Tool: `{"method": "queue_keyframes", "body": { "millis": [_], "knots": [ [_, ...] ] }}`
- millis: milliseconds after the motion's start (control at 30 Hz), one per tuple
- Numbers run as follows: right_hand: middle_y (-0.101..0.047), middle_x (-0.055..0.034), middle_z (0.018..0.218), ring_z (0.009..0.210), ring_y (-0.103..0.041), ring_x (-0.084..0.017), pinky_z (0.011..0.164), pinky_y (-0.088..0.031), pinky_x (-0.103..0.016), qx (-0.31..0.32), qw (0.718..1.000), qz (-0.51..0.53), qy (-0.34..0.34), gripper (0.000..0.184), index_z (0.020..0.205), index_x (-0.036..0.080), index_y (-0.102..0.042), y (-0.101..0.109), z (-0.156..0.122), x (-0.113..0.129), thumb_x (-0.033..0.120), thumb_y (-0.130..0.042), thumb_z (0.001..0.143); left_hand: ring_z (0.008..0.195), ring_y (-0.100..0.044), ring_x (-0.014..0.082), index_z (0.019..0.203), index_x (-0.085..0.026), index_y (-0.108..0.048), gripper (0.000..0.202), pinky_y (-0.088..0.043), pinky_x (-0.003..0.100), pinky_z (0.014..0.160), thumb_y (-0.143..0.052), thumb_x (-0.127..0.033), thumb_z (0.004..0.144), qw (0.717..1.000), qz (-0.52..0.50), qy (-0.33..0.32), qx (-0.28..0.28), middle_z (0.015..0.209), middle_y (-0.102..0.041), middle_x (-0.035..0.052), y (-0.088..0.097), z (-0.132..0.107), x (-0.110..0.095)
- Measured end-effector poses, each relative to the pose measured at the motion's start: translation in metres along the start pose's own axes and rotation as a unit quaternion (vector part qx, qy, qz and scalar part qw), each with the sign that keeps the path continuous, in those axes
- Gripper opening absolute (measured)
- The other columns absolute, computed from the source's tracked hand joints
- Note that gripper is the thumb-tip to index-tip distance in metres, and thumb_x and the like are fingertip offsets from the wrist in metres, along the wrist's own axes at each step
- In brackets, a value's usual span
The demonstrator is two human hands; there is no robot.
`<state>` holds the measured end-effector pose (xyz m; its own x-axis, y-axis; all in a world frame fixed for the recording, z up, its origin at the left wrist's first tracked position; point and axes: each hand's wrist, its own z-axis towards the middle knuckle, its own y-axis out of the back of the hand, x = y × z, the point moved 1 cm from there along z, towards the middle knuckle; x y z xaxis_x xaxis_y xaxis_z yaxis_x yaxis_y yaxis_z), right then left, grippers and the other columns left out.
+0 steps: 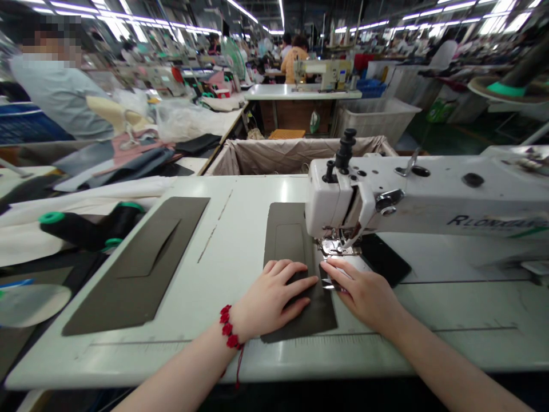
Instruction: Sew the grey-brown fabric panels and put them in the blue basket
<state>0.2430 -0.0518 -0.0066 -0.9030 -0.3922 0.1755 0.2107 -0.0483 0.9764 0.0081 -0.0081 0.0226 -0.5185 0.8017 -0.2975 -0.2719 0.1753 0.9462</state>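
A dark grey-brown panel [285,220] with a stitched rectangle on it lies on the sewing table, its right edge beside the presser foot [338,247] of the white sewing machine [412,191]. My left hand [274,294] rests flat on this panel, fingers spread. Close to the needle area, my right hand [364,292] has its fingertips at the panel's right edge. Thread snips [328,284] are tucked in that hand; only their metal tips show below the index finger. Another similar panel [141,269], with a slit opening, lies farther left.
Black thread cones [79,229] lie at the left edge. A dark flat object [384,257] sits behind my right hand, under the machine arm. Beyond the table is a cloth-lined bin [274,157]. A co-worker [55,86] sits at the far left.
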Motion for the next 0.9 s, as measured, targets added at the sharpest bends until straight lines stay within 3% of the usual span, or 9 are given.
{"method": "queue_keyframes", "body": {
  "millis": [700, 900],
  "knots": [
    [-0.043, -0.0033, 0.148, 0.099, -0.065, -0.020, 0.080, -0.054, -0.033, 0.009, 1.000, -0.007, -0.003, 0.058, 0.145, 0.028, -0.039, -0.001, 0.000, -0.001, 0.018, -0.048, 0.089, 0.122, -0.049, 0.0244, 0.139, -0.030, -0.046, 0.042, -0.042, 0.044, 0.103, -0.048, -0.032, 0.097, 0.999, -0.001, 0.035, -0.038, 0.136, -0.052, 0.0051, -0.009, 0.002, 0.006],
    [-0.044, -0.0036, 0.148, 0.099, -0.065, -0.020, 0.083, -0.054, -0.033, 0.000, 1.000, 0.002, 0.003, 0.056, 0.143, 0.027, -0.042, -0.001, -0.001, -0.002, 0.017, -0.047, 0.089, 0.136, -0.039, 0.0239, 0.143, -0.028, -0.039, 0.047, -0.032, 0.046, 0.114, -0.047, -0.037, 0.097, 0.998, 0.006, 0.046, -0.052, 0.145, -0.045, 0.0047, -0.015, 0.004, 0.012]
  ]
}}
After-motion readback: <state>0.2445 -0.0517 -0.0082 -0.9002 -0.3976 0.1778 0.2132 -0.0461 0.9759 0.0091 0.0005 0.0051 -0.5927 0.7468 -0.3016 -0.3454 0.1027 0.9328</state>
